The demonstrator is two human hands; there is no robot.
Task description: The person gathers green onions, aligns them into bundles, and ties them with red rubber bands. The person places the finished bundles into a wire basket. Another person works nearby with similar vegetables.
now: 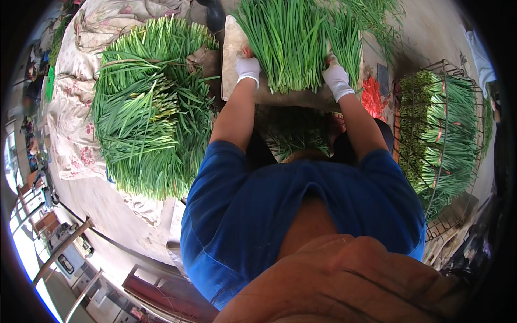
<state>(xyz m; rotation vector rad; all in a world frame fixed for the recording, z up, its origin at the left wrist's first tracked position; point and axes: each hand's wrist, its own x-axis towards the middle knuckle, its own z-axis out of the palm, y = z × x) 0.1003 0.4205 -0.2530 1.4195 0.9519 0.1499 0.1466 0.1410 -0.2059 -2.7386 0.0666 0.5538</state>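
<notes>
Both of my hands wear white gloves with bare fingertips. Long green leafy stalks, likely garlic chives (288, 44), lie spread on a pale board (278, 96), their cut ends towards me. At the left edge of this spread is my left hand (247, 66), its fingertips close to the outer stalks. My right hand (336, 76) is on the other side, its fingers at the gap between the wide spread and a narrower bunch (349, 46). Leaves and the angle partly hide the fingers of both hands, so their grip cannot be made out.
A tall heap of the same greens (137, 121) rests on a flowered cloth (66, 125) at the left. At the right stand a wire basket (444, 66) of banded bunches and some red plastic ties (373, 97). Loose leaves (379, 24) lie on the floor beyond the board.
</notes>
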